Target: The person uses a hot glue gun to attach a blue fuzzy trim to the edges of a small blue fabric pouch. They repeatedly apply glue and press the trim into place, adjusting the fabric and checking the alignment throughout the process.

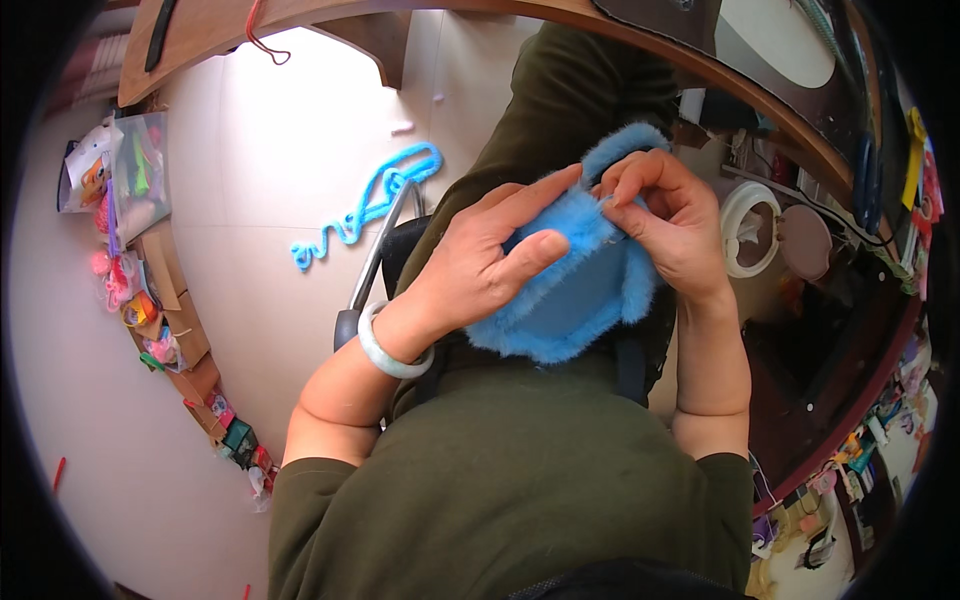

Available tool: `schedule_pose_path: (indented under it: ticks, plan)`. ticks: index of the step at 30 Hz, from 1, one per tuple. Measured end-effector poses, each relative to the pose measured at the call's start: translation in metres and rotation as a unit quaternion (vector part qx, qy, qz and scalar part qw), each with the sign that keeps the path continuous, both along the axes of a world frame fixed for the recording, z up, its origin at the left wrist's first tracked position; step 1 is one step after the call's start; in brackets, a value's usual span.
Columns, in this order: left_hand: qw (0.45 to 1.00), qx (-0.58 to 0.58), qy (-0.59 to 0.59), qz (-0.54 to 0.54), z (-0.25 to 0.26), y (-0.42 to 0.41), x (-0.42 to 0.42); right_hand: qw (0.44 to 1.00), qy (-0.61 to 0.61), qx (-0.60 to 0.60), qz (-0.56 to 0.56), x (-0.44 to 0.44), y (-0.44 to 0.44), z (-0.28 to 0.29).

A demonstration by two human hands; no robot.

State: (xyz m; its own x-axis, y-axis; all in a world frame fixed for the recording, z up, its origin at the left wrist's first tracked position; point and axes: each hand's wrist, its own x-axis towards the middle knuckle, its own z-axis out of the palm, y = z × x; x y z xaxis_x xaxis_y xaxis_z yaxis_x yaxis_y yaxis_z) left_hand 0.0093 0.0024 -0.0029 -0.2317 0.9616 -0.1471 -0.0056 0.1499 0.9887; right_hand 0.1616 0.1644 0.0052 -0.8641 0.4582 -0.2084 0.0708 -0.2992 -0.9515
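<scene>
A fluffy blue plush piece with a smooth, flat lighter blue panel and fuzzy edges rests above my lap. My left hand, with a pale bangle on its wrist, lies over its left side, gripping it with the thumb on top. The fingertips of my right hand pinch its upper right edge; whatever fine thing may be between them is too small to tell. A fuzzy blue loop rises behind the fingers. On the floor at the left lies a tangled length of blue fuzzy strand.
A wooden table edge curves across the top, with a red cord hanging over it. Cardboard boxes and bags of craft items line the left. A chair's metal armrest is beside my leg. A white round bin with a pink lid stands right.
</scene>
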Motion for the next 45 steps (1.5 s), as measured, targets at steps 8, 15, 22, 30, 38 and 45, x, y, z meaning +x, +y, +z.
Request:
schedule_pose_path:
  ticks: [8, 15, 22, 30, 38, 45]
  plan:
    - [0.995, -0.053, 0.083, -0.021, 0.015, 0.023, -0.002, 0.999, 0.0, -0.046, 0.007, 0.0, -0.003, 0.001]
    - [0.99, -0.042, 0.103, -0.089, 0.02, 0.035, -0.02, 0.999, -0.013, -0.04, 0.0, -0.007, -0.004, 0.004]
    - [0.986, -0.115, -0.002, -0.119, 0.022, 0.051, -0.034, 0.999, -0.028, 0.004, -0.038, -0.016, 0.001, 0.0]
    - [0.96, -0.147, 0.164, -0.173, 0.022, 0.056, -0.033, 0.997, -0.049, 0.015, -0.054, -0.021, -0.002, -0.007]
    - [0.949, -0.214, 0.168, -0.158, 0.02, 0.057, -0.028, 0.985, -0.066, 0.139, -0.084, -0.021, -0.017, 0.01]
    - [0.95, -0.174, 0.184, -0.184, 0.017, 0.066, -0.024, 0.908, -0.044, 0.39, -0.149, -0.022, -0.013, 0.027]
